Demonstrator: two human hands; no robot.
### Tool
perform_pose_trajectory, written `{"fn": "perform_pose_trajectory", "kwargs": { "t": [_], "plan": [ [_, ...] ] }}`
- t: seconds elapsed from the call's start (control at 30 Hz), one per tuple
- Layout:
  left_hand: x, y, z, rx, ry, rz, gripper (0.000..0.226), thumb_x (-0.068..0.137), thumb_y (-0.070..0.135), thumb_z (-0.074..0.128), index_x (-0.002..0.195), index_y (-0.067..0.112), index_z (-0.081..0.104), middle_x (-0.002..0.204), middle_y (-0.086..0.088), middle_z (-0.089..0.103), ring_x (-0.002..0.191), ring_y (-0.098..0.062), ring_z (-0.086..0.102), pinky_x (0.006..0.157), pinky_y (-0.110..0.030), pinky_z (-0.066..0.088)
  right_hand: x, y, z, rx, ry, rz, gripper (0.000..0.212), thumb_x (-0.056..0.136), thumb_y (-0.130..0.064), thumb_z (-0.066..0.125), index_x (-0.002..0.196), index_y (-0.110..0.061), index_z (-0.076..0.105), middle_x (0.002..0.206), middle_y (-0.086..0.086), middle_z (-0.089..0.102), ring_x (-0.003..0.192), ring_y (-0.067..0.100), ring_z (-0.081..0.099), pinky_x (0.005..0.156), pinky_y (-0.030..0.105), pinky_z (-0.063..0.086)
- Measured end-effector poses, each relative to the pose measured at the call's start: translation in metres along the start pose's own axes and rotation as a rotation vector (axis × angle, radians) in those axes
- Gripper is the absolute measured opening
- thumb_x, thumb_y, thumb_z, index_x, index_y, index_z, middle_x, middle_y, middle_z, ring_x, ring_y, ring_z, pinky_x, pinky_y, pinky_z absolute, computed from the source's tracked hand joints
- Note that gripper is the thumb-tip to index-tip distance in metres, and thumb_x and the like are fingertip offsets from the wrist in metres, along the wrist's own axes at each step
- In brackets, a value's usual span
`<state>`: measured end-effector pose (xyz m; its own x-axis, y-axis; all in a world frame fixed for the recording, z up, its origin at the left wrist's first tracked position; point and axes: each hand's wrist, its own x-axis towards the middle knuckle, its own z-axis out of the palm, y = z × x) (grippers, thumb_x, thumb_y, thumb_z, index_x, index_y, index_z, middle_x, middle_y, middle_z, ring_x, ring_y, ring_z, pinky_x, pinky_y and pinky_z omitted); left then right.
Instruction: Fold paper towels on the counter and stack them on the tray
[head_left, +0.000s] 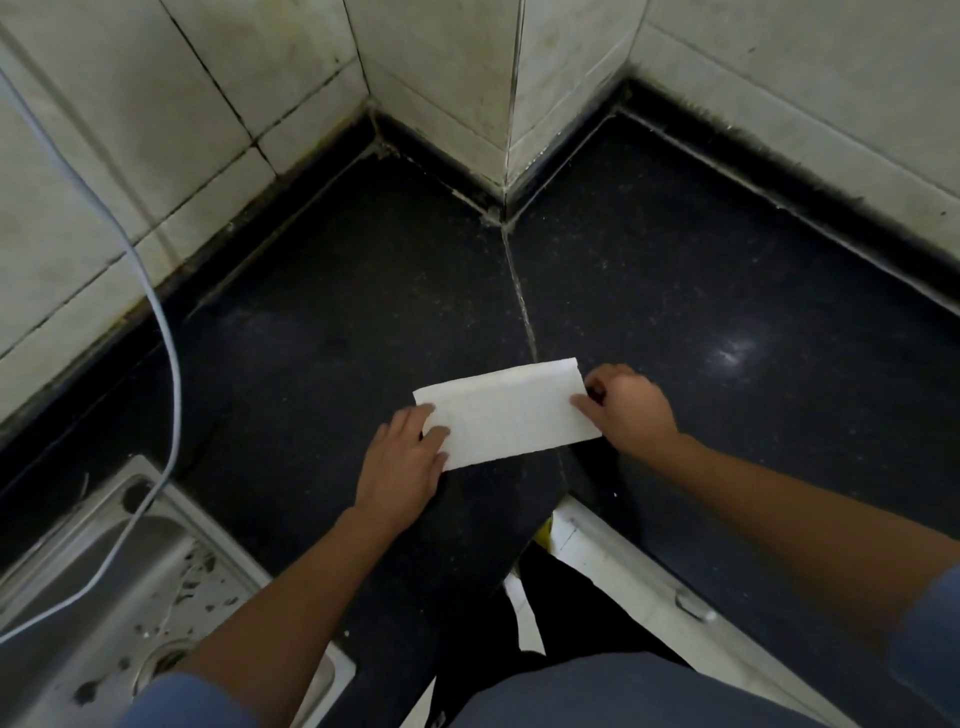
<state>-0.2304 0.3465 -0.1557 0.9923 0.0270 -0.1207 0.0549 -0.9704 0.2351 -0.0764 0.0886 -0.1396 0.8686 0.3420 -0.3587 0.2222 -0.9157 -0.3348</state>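
Right now you're working the paper towel (506, 415) as a folded strip on the counter (311, 338), and it's lying across the seam (524, 312) between the two slabs. Your left hand (402, 470) is lying flat, fingers straight, pressing down the end under it. Your right hand (628, 410) is curling fingers and thumb round the far end, pinching that short edge, and the top corner beside the pinch is lifting a little.

Likely you're heading into the next fold, end to end. To do it well, you're wanting the pinched edge travelling low across to the pressed end, long edges lining up before you're creasing. The flat hand is doing the anchoring, so it's worth pressing there while the other end is moving, or the strip is probably sliding on the smooth stone.

The sink (104, 571) and cable (166, 332) are sitting well off past the flat hand. The tray isn't showing.
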Motion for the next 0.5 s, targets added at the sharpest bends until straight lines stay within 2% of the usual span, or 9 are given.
{"fn": "perform_pose_trajectory", "kwargs": {
  "t": [0.07, 0.13, 0.17, 0.27, 0.37, 0.43, 0.5],
  "plan": [
    [0.007, -0.003, -0.001, 0.013, -0.134, -0.02, 0.045, 0.082, 0.027, 0.07, 0.124, 0.016, 0.061, 0.145, -0.012, 0.043, 0.133, -0.032, 0.039, 0.1, -0.045, 0.039, 0.01, -0.014, 0.003, -0.018, -0.031, 0.137, 0.039, 0.085, -0.041, 0.066, 0.112, -0.014, 0.056, 0.107, 0.007, 0.058, 0.095, 0.027, 0.06, 0.078, 0.038, 0.049],
    [0.009, -0.006, 0.001, -0.004, -0.22, -0.06, 0.051, 0.089, 0.034, 0.06, 0.137, 0.021, 0.048, 0.155, -0.006, 0.025, 0.143, -0.026, 0.021, 0.109, -0.042, 0.026, 0.019, -0.022, 0.006, 0.017, -0.088, 0.268, 0.043, 0.083, -0.035, 0.07, 0.116, -0.012, 0.056, 0.112, 0.011, 0.061, 0.1, 0.031, 0.061, 0.08, 0.039, 0.051],
    [0.009, -0.007, 0.001, 0.001, -0.234, -0.064, 0.051, 0.09, 0.035, 0.058, 0.138, 0.021, 0.046, 0.156, -0.005, 0.023, 0.144, -0.025, 0.018, 0.111, -0.041, 0.024, 0.023, -0.024, 0.007, 0.071, -0.117, 0.329, 0.042, 0.081, -0.031, 0.071, 0.115, -0.011, 0.057, 0.112, 0.012, 0.063, 0.1, 0.031, 0.062, 0.079, 0.038, 0.052],
    [0.002, -0.004, -0.004, -0.053, -0.155, -0.084, 0.046, 0.088, 0.03, 0.063, 0.13, 0.016, 0.054, 0.151, -0.008, 0.032, 0.139, -0.027, 0.027, 0.107, -0.041, 0.029, 0.031, -0.022, 0.004, 0.263, -0.189, 0.448, 0.042, 0.077, -0.028, 0.072, 0.112, -0.007, 0.062, 0.108, 0.012, 0.065, 0.095, 0.029, 0.064, 0.071, 0.032, 0.051],
    [-0.012, -0.01, -0.009, -0.106, -0.051, -0.178, 0.04, 0.086, 0.025, 0.065, 0.123, 0.015, 0.058, 0.142, -0.008, 0.042, 0.13, -0.026, 0.037, 0.102, -0.038, 0.035, 0.033, -0.027, -0.01, 0.631, -0.189, 0.548, 0.04, 0.073, -0.019, 0.074, 0.106, 0.001, 0.062, 0.102, 0.015, 0.065, 0.086, 0.029, 0.064, 0.062, 0.031, 0.051],
    [-0.024, -0.017, -0.011, -0.133, -0.016, -0.244, 0.035, 0.086, 0.023, 0.065, 0.12, 0.013, 0.06, 0.138, -0.009, 0.046, 0.126, -0.026, 0.041, 0.101, -0.038, 0.037, 0.029, -0.042, -0.02, 0.774, -0.212, 0.523, 0.027, 0.074, -0.011, 0.072, 0.097, 0.0, 0.063, 0.093, 0.014, 0.065, 0.077, 0.026, 0.062, 0.056, 0.028, 0.048],
    [-0.036, -0.025, -0.012, -0.154, 0.006, -0.299, 0.032, 0.086, 0.022, 0.066, 0.116, 0.013, 0.062, 0.133, -0.008, 0.05, 0.122, -0.025, 0.044, 0.099, -0.037, 0.04, 0.025, -0.068, -0.024, 0.745, -0.238, 0.411, 0.012, 0.076, -0.011, 0.071, 0.084, -0.005, 0.064, 0.084, 0.01, 0.064, 0.072, 0.021, 0.061, 0.055, 0.027, 0.046]
  ]
}}
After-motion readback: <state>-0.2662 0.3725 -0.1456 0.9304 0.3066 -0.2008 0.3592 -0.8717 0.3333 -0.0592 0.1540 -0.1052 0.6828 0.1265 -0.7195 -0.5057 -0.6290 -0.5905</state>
